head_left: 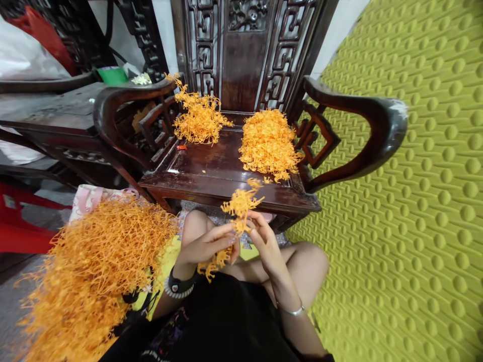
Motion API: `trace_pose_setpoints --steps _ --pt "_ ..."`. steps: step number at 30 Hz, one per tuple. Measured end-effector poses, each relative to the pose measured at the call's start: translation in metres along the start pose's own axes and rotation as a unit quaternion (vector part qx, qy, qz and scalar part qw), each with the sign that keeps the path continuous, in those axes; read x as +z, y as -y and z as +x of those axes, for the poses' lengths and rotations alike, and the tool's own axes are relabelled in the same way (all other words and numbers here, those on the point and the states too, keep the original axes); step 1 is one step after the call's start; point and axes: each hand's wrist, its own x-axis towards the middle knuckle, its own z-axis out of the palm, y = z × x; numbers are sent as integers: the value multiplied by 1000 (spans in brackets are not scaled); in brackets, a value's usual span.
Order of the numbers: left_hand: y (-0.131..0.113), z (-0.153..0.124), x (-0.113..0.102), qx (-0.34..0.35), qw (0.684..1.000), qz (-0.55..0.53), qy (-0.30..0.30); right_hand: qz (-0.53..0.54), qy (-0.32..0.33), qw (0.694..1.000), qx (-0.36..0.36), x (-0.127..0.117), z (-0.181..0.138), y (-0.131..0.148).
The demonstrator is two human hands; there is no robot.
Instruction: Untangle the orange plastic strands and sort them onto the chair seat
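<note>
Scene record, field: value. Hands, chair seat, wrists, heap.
left hand: holds orange strands; some hang below it
right hand: fingers on the same strands
chair seat: left pile, right pile, small red item
left wrist: dark band, pale bracelet
right wrist: silvery bangle
heap: orange, large, by the person's left side

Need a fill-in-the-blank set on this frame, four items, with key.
1. The stringy strand at the left hand and right hand is coloured ____.
2. A thin metal bangle is on the ____ wrist.
3. The dense pile sits on the seat of a wooden ____.
4. The largest heap lies to the person's ____.

Missing words: orange; right; chair; left.
</note>
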Motion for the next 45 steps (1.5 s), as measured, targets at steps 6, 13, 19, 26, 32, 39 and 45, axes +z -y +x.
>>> trace_pose_setpoints --steps 6,13,19,26,32,39,45 --pt "-7 -6 -9 26 981 160 110 140 -30 988 60 9 -2 4" --pt "-12 -16 8 221 925 176 -255 82 -133 988 13 25 -6 13" --pt "-15 -1 46 155 908 323 -218 76 -202 976 -33 31 -5 17" --pt "-5 3 32 31 968 166 -184 208 -261 943 4 6 -7 18" --pt "1 12 38 -25 967 249 -39 189 -349 916 -56 -3 -9 20" --pt "0 11 25 83 950 293 -63 -106 -110 988 27 -66 -47 39" --pt "-10 17 28 54 963 259 -50 -187 -419 828 -322 -72 -66 74"
